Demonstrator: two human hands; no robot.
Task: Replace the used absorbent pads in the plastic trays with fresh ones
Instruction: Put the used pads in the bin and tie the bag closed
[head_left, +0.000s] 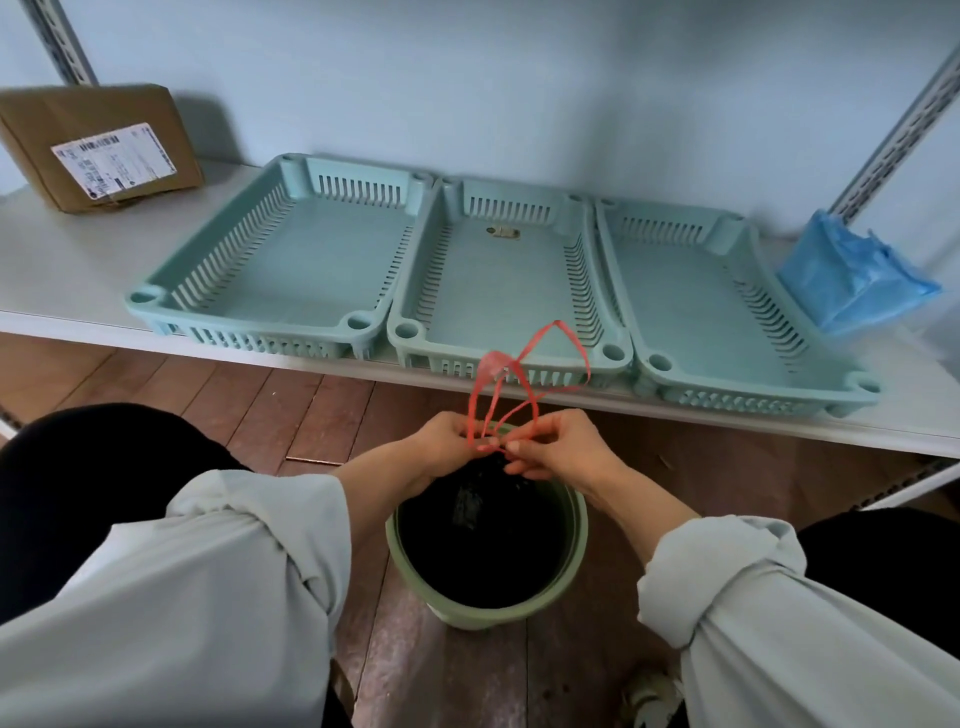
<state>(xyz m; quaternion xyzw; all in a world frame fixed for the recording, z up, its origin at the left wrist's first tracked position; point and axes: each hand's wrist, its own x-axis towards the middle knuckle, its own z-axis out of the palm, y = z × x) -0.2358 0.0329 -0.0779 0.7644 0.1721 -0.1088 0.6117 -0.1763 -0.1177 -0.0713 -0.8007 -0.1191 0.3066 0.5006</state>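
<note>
Three pale teal trays sit side by side on the white shelf, rims touching; left tray (291, 260) is bare inside; middle tray (506, 291) is bare but for a small brownish scrap near its far end; right tray (717, 312) is bare too; all have slotted walls and round corner sockets; blue pads (852, 275) lie bunched just right of them.

Three trays (519, 275) stand side by side along the shelf (67, 270) front edge. A box (98, 148) sits at its back left, a bag (852, 270) right of the trays. A bin (488, 613) stands on the floor (291, 405) before the shelf.
</note>
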